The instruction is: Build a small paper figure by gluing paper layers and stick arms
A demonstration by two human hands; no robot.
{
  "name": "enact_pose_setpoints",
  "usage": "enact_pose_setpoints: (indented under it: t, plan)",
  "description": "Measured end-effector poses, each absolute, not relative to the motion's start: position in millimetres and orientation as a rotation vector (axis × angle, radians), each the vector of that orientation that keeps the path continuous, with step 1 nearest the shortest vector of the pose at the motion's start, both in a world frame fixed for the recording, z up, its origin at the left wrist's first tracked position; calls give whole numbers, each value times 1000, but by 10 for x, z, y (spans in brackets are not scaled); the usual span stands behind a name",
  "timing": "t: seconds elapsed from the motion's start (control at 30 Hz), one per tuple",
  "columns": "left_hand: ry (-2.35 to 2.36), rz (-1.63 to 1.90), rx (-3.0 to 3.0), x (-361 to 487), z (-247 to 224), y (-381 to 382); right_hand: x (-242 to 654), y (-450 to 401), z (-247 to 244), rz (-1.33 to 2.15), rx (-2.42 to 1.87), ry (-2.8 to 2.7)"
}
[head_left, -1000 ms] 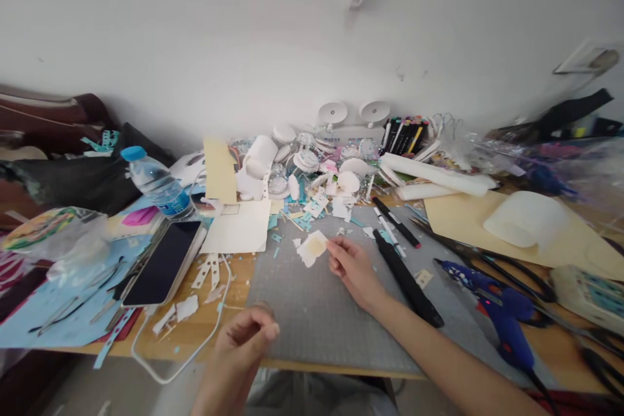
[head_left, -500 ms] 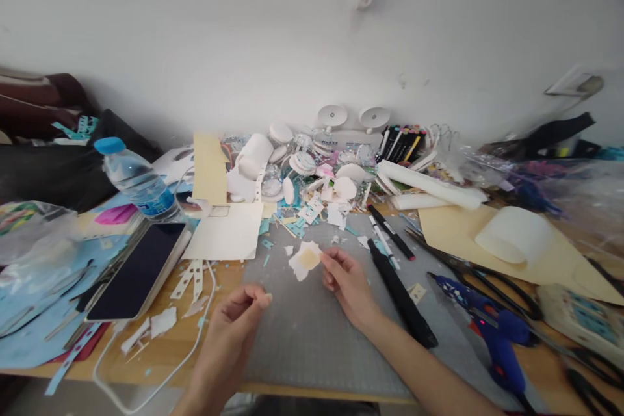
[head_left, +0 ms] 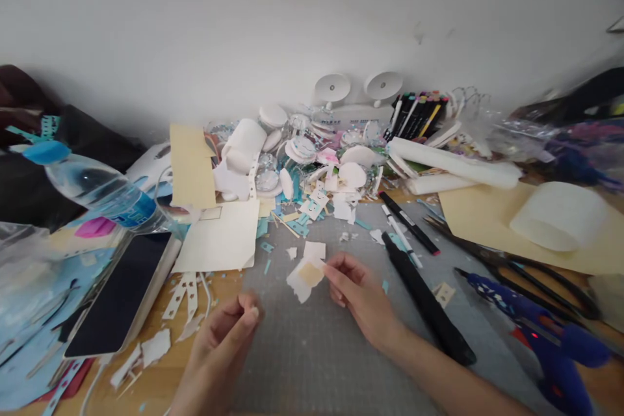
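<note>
Between thumb and fingertips, my right hand (head_left: pixel 353 289) pinches the edge of a torn piece of white paper (head_left: pixel 298 284) with a yellowish square patch on it. The paper is just over the grey cutting mat (head_left: pixel 302 364). Just beyond it is a small white paper square (head_left: pixel 314 250), partly overlapped by the torn piece. My left hand (head_left: pixel 227 338) is closed at the mat's left side, thumb against the curled fingers. Whether anything small is between those fingers is hidden. Paper scraps (head_left: pixel 291 253) are scattered beyond the torn piece.
Right of my right hand lie a black stick-like tool (head_left: pixel 426 302), markers (head_left: pixel 409 224), large scissors (head_left: pixel 526 279) and a blue glue gun (head_left: pixel 541 331). At left are a phone (head_left: pixel 121 296) and a tilted water bottle (head_left: pixel 107 192). White discs (head_left: pixel 299 149) pile up along the wall.
The view has shifted slightly closer and down. A white paper square now shows beyond the torn piece, which my right hand still holds. My left hand stays closed.
</note>
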State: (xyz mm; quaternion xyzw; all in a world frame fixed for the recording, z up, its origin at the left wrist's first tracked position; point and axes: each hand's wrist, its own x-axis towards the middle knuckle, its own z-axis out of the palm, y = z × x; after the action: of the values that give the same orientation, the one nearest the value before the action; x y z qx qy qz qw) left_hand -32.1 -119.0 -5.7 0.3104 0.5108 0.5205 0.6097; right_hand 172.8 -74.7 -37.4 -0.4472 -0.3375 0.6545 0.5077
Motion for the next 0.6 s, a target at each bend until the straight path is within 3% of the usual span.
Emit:
enact_pose_setpoints:
  t: [0.6]
  plan:
    - [926,1048,956,-188,-6,-1092,1748,-759,-349,1587,-1164,-850]
